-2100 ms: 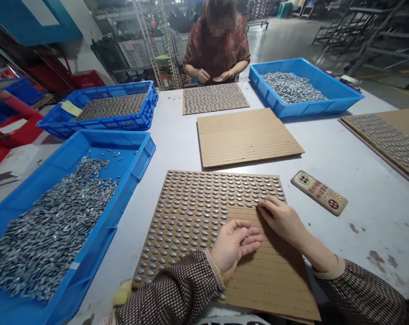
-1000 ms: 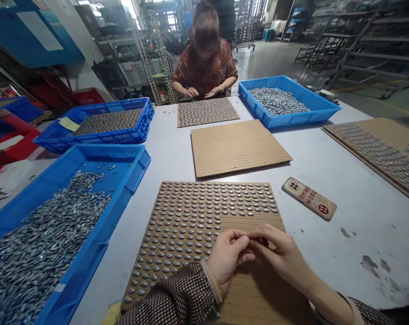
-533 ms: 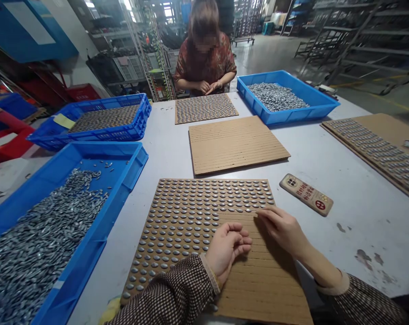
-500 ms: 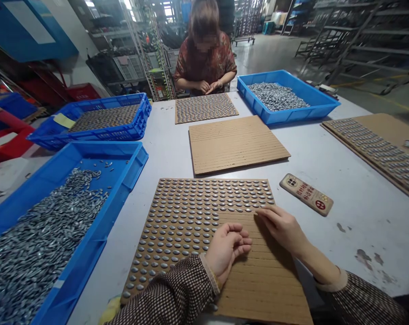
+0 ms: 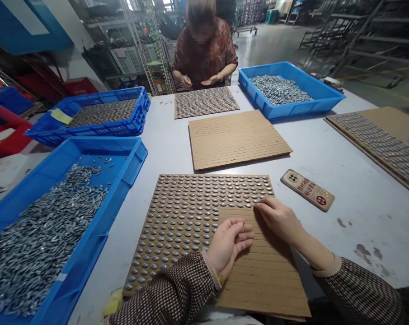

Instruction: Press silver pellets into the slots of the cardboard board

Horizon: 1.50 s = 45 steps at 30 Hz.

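Observation:
A corrugated cardboard sheet (image 5: 265, 280) with slit rows lies on the table before me. Rows of small silvery, pointed-oval metal pieces (image 5: 182, 207) cover its left side and far part. My right hand (image 5: 280, 221) is closed in a pinch at the right end of a row, its fingertips on a small metal piece at the board; the fingers partly hide it. My left hand (image 5: 226, 246) hovers over the middle of the sheet, palm turned up and fingers curled, thumb against the forefinger. What lies inside it, if anything, is hidden.
A blue tray (image 5: 118, 198) with loose metal pieces stands at left, a blue crate (image 5: 141, 113) behind it. Stacked bare cardboard (image 5: 238, 140), a phone (image 5: 307, 189), another blue tray (image 5: 302, 110) and filled boards (image 5: 377, 144) lie beyond. A person (image 5: 204, 49) works opposite.
My right fingertips stay at the row's end with little movement. My left fingers have shifted slightly. The person opposite has drawn their hands apart. The whole view has tilted a little.

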Each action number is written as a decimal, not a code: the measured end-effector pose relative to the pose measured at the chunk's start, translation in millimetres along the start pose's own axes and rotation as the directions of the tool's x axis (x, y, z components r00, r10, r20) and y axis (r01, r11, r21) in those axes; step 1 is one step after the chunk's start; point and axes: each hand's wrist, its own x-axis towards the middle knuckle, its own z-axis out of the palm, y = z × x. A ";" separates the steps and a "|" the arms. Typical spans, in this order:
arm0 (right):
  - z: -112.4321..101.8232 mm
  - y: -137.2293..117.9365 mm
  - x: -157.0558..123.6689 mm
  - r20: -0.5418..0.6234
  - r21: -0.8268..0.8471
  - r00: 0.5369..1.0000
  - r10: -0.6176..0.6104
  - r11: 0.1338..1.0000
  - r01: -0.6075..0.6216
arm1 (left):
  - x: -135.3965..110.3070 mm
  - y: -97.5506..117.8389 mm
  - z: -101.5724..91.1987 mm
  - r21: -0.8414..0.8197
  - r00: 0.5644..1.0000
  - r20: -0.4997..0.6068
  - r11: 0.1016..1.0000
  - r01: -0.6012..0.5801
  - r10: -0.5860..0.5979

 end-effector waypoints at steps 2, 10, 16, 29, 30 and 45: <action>-2.5 -1.7 1.1 0.006 -0.004 1.000 -0.001 1.000 0.001 | 0.0 2.7 1.2 -0.041 1.000 0.011 0.999 -0.007 0.008; -31.5 -58.3 -1.0 -0.036 0.315 0.996 -0.077 0.945 0.084 | -1.6 9.2 6.5 -0.231 0.996 0.089 0.973 0.014 0.007; -32.4 -82.9 -3.4 -0.006 0.429 0.997 -0.082 0.900 0.077 | -2.8 8.5 10.6 -0.254 0.986 0.161 0.967 0.007 0.035; -20.8 -6.0 -20.8 -0.145 0.170 0.985 0.094 0.983 -0.068 | -10.4 11.9 1.9 -0.086 1.000 0.010 0.996 0.002 -0.001; -18.4 1.4 -20.5 -0.137 0.120 0.988 0.075 0.991 -0.058 | -10.8 11.9 0.5 -0.081 1.000 -0.001 0.997 -0.006 0.006; -17.2 7.7 -13.3 0.035 -0.189 0.995 -0.093 0.977 0.098 | -17.1 15.8 -12.0 -0.063 0.995 -0.075 0.996 -0.071 0.066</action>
